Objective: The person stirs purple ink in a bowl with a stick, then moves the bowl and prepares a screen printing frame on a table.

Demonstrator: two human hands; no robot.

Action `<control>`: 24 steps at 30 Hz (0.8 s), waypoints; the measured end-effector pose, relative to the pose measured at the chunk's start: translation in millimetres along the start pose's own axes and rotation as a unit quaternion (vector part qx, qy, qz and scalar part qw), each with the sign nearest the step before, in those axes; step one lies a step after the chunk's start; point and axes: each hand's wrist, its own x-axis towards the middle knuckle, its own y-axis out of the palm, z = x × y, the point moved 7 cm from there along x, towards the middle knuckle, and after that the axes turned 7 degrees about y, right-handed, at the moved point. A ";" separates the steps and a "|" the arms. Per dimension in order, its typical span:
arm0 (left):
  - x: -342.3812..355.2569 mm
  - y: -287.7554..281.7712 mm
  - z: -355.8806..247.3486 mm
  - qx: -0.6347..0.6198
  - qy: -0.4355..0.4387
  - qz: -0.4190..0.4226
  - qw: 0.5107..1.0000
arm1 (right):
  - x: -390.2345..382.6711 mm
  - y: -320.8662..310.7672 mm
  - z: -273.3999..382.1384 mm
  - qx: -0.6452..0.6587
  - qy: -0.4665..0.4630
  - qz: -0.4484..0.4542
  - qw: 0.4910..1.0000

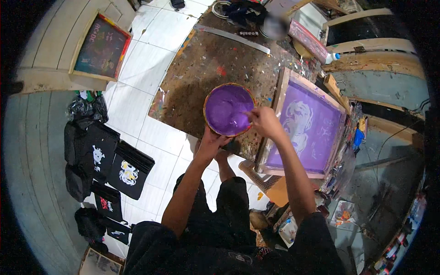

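Note:
My left hand grips a round tub from below its near rim, above a stained wooden board. The tub holds purple paint. My right hand is closed on a stirring tool, whose purple-coated end sits in the paint at the tub's right side; its exact shape is hard to make out. Just right of my right hand lies a wood-framed screen, purple with a pale figure design, tilted on the board.
A metal strip and dark cloth lie at the board's far end. Another framed screen is at upper left. Printed black fabric items rest left on the white tiled floor. Wooden frames and assorted supplies crowd the right.

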 end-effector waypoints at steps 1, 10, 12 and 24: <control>3.3 2.8 -0.4 -0.025 0.012 0.010 1.000 | 1.0 -3.1 -8.9 -0.012 0.034 -0.029 0.999; 14.2 -0.6 12.6 0.008 0.081 0.037 0.996 | -2.9 16.2 -17.4 -0.068 0.070 -0.006 0.995; 18.2 -7.4 20.0 0.020 0.100 0.044 0.994 | 0.6 7.2 -20.7 0.020 0.078 -0.005 0.997; 16.1 -9.5 36.2 -0.042 0.060 0.030 0.997 | -7.4 18.1 -21.2 -0.106 0.031 0.000 0.994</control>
